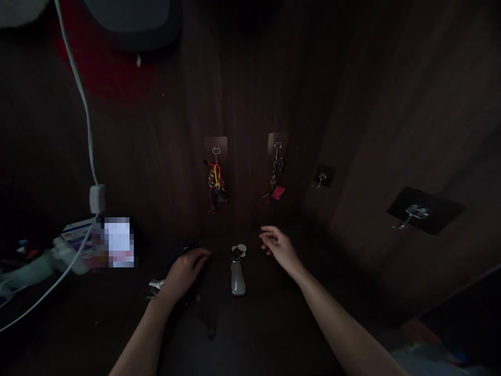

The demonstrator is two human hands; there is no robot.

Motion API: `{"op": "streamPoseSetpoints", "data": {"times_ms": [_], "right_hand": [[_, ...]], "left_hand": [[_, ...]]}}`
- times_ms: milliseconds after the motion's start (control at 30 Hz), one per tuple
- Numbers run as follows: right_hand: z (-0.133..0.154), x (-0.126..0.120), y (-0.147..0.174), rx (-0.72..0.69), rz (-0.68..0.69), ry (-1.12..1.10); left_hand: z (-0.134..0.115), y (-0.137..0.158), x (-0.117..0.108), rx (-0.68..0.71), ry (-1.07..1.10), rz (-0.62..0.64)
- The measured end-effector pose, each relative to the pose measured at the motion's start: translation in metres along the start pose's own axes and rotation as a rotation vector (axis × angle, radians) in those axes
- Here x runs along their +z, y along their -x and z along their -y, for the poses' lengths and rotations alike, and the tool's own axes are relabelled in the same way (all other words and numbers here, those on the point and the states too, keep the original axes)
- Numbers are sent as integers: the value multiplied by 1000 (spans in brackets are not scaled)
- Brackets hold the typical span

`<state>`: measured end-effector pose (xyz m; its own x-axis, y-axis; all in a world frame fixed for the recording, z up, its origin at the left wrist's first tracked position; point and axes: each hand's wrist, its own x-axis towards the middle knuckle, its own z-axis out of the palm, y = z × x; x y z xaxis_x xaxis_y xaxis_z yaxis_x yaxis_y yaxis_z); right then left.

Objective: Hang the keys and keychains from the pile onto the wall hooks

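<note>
On the dark tabletop lies a grey car key fob (237, 279) with a ring and a whitish flower-shaped charm (239, 249) at its far end. To its left, my left hand (186, 269) rests low with fingers loosely stretched to the right. Beside and partly under that hand are some metal keys (156, 283) and a dark bundle (183, 249) too dim to make out. My right hand (277, 248) hovers right of the charm, fingers slightly bent and apart, holding nothing visible. On the back wall, one hook carries keys with a colourful braided cord (216, 183); another carries keys with a red tag (278, 192).
Two bare adhesive hooks, a nearer one (418, 211) and a farther one (323, 177), are on the right wall. A white cable (88, 120) with an inline switch (97, 198) hangs at left, past boxes (80, 232). A dark rounded object (133, 23) is above.
</note>
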<state>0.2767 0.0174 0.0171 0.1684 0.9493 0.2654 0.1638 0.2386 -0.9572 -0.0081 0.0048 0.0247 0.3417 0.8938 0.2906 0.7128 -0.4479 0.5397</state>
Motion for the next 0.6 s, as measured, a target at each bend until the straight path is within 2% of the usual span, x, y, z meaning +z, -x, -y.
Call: {"op": "streamPoseSetpoints", "data": {"times_ms": [100, 200, 367, 433, 500, 600], "right_hand": [[-8, 11, 17, -11, 85, 119], [-8, 20, 31, -114, 174, 250], [10, 30, 52, -349, 517, 466], [16, 33, 57, -404, 601, 544], [18, 36, 60, -433, 617, 605], [13, 38, 58, -467, 558, 656]], "left_hand": [[10, 1, -18, -109, -86, -9], [21, 6, -37, -175, -159, 27], [32, 29, -60, -281, -138, 199], [34, 41, -62, -289, -99, 243], [36, 50, -60, -279, -86, 241], [38, 59, -54, -248, -73, 177]]}}
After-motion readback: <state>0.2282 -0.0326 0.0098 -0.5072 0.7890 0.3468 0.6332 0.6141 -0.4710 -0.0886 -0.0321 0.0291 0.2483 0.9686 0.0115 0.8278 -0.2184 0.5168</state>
